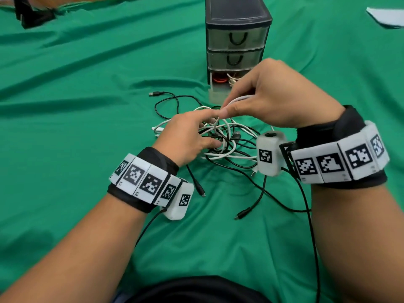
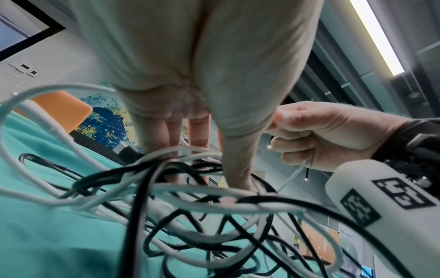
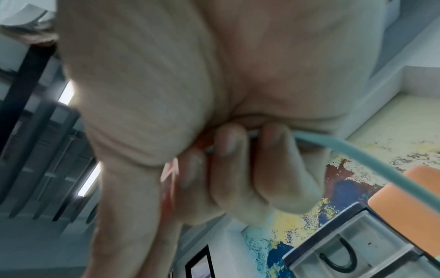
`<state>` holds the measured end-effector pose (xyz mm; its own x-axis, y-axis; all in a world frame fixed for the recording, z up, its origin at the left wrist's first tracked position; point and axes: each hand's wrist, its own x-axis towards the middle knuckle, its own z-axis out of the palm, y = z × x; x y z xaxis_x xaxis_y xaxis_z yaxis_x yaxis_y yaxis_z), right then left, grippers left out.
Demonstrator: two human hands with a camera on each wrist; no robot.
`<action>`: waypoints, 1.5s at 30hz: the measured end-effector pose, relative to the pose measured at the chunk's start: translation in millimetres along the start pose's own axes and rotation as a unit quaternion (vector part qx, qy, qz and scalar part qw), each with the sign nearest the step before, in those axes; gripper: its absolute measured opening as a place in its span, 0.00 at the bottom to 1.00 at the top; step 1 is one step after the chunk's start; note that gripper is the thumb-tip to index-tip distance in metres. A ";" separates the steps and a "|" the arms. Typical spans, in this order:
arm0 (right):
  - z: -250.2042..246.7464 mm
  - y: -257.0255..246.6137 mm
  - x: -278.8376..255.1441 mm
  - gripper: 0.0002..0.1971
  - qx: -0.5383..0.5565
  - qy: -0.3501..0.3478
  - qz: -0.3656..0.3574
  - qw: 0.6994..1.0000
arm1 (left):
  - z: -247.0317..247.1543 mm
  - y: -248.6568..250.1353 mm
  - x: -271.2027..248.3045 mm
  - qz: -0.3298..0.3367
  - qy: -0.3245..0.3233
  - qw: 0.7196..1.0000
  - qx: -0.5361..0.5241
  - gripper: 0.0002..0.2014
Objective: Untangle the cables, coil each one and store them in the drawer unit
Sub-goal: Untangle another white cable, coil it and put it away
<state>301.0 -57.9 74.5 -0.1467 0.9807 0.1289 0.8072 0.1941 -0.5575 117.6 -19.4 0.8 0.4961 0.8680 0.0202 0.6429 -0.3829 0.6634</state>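
Cables point(image 1: 227, 138) lie tangled under both hands, right hand point(image 1: 277, 95) pinching one.

Counts: two hands, one drawer unit, one tangle of black and white cables.

One black plastic drawer unit point(image 1: 237, 22) stands on the green cloth point(image 1: 87, 62) with three translucent drawers: two shut, each with one black U-shaped handle, and one bottom drawer point(image 1: 218, 92) pulled out, with one orange coil point(image 1: 219, 80) and one white cable point(image 1: 231, 80) in it. The tangled heap of thin cables point(image 1: 227, 138) mixes black and white strands; their exact number cannot be told, though at least two of each colour show. Two hands are in view, the left hand point(image 1: 188, 136) and the right hand point(image 1: 279, 95), each wrist with one marker-covered band.
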 end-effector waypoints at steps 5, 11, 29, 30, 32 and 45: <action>-12.3 -1.7 -9.6 0.04 0.055 -0.011 -0.022 0.998 | -0.5 -5.1 7.9 -0.021 0.049 0.998 -0.027 0.30; -24.6 3.9 -18.2 0.05 0.099 -0.008 -0.016 0.995 | 4.3 -9.5 13.7 -0.046 0.066 0.997 -0.006 0.32; -42.7 50.0 -23.1 0.13 0.006 -0.040 0.140 0.989 | -34.4 25.7 -5.0 0.045 0.046 0.991 -0.114 0.18; -44.3 47.7 -23.9 0.18 0.028 -0.024 0.124 0.992 | -39.8 26.7 -4.5 0.044 0.075 0.989 -0.116 0.16; -46.6 43.7 -25.1 0.24 0.079 0.027 0.094 0.992 | -45.3 24.7 -0.8 0.040 0.113 0.989 -0.084 0.14; -22.5 30.0 -7.5 0.08 0.004 -0.007 0.080 0.997 | 0.1 8.0 6.8 -0.031 -0.088 0.995 0.019 0.13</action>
<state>339.2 -59.9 75.3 -0.0250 0.9993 0.0265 0.8160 0.0357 -0.5770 126.1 -16.6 6.2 0.5467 0.8232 -0.1535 0.6952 -0.3441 0.6311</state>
